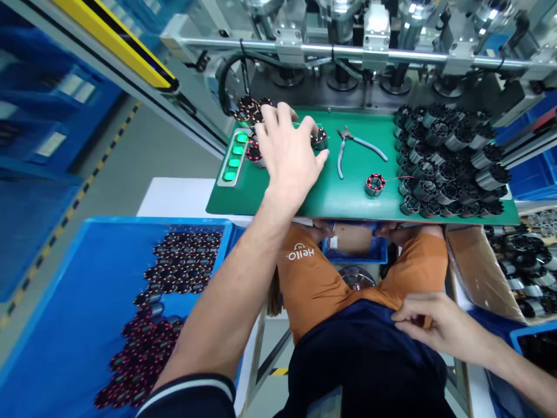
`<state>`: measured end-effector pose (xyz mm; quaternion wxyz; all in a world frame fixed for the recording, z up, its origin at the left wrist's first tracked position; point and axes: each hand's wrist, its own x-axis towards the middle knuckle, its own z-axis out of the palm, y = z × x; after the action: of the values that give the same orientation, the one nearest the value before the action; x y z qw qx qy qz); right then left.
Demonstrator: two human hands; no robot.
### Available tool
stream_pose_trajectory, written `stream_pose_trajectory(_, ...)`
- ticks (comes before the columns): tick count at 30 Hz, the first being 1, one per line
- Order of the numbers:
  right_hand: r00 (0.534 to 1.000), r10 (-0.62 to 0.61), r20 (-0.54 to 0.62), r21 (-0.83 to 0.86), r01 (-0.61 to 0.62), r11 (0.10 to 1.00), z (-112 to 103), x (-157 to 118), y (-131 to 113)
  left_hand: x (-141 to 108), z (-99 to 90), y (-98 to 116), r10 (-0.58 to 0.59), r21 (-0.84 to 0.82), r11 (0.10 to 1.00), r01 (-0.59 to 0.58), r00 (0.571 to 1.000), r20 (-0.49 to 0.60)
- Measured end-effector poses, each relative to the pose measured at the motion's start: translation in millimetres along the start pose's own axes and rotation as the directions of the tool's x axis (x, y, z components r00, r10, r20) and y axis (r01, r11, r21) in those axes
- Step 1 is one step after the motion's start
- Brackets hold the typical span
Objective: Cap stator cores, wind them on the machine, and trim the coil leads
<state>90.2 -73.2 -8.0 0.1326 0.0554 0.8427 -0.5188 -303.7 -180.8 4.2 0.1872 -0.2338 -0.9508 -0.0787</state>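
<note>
My left hand [289,148] reaches over the green work surface [339,191], palm down, its fingers spread and bent. Close to its thumb and index finger stands a copper-wound stator [321,139]. A red-wound stator [255,154] is partly covered by the hand's other side, and more wound stators [249,110] cluster beyond the fingers. Whether a fingertip touches any of them cannot be made out. My right hand [429,322] rests at my lap, loosely curled, with a gap between thumb and fingers and nothing visible in it.
Blue-handled cutters [361,148] lie opened beside a red-wound stator [375,184] with a loose wire. Stacked bare stator cores [448,157] stand at right. Green-lit buttons [235,162] are at left, a machine rail [335,51] behind. A blue bin [87,278] holds wound stators.
</note>
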Motion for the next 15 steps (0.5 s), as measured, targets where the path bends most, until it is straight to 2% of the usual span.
stream_pose_trajectory(3,0.997,-0.021,0.08,-0.021,0.023,1.0,12.2,5.4,-2.9,11.4,-2.9,-1.9,0.137,-0.029,0.99,-0.136,0.989,0.057)
stream_pose_trajectory(5,0.993,-0.065,0.094,-0.04,0.069,0.997,13.3,8.5,-6.9,7.8,-8.0,-4.0,0.211,-0.087,0.974,-0.209,0.977,0.017)
stream_pose_trajectory(7,0.994,-0.108,0.011,-0.03,0.108,0.994,7.9,10.8,-12.9,-8.2,-17.9,-4.9,0.248,-0.205,0.944,-0.257,0.966,-0.072)
stream_pose_trajectory(8,0.99,-0.115,-0.08,-0.012,0.114,0.993,3.4,12.2,-16.9,-21.5,-25.1,-4.3,0.28,-0.301,0.904,-0.305,0.952,-0.123)
stream_pose_trajectory(9,0.974,-0.099,-0.202,0.021,0.105,0.994,-1.7,14.1,-21.6,-38.3,-33.8,-2.8,0.325,-0.415,0.83,-0.372,0.928,-0.182)
stream_pose_trajectory(10,0.939,-0.071,-0.336,0.076,0.102,0.992,-6.9,16.8,-26.8,-57.5,-43.9,-0.8,0.375,-0.537,0.72,-0.44,0.897,-0.232)
stream_pose_trajectory(12,0.843,0.045,-0.535,0.251,0.108,0.962,-16.2,25.2,-37.5,-98.1,-66.0,3.7,0.46,-0.739,0.48,-0.474,0.853,-0.248)
stream_pose_trajectory(13,0.827,0.084,-0.556,0.364,0.153,0.919,-20.0,30.7,-42.1,-116.6,-76.2,5.6,0.502,-0.81,0.416,-0.414,0.847,-0.175)
stream_pose_trajectory(15,0.878,0.128,-0.462,0.531,0.158,0.833,-25.2,42.6,-49.0,-145.3,-90.3,7.5,0.564,-0.859,0.348,-0.375,0.816,-0.128)
